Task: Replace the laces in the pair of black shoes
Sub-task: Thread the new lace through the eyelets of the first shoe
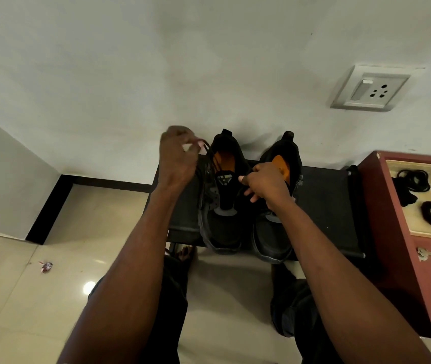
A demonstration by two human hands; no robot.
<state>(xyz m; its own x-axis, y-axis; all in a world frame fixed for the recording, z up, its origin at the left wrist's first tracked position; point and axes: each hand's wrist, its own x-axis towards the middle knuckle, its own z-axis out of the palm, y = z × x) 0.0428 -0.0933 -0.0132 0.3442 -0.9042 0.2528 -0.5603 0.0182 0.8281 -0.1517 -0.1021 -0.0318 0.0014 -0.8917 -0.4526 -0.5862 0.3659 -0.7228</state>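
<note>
On the low black fabric-topped rack (pixel 324 195) against the grey wall stand two black lace-up sports shoes with orange insoles, toes toward the person, heels at the wall. The left shoe (pixel 222 206) and the right shoe (pixel 275 232) sit just beside each other. Left hand (pixel 177 156) is raised beside the left shoe's heel, fingers curled, pinching a thin black lace (pixel 210 160) that runs down to that shoe's eyelets. Right hand (pixel 267 183) rests between the two shoes at the tongues, fingers curled; whether it grips lace or shoe cannot be told. To the right of the rack, a dark red cabinet (pixel 382 219) carries a cream tray (pixel 419 229) holding coiled black laces (pixel 414 179). A white wall socket with switch (pixel 370 89) is mounted above.
</note>
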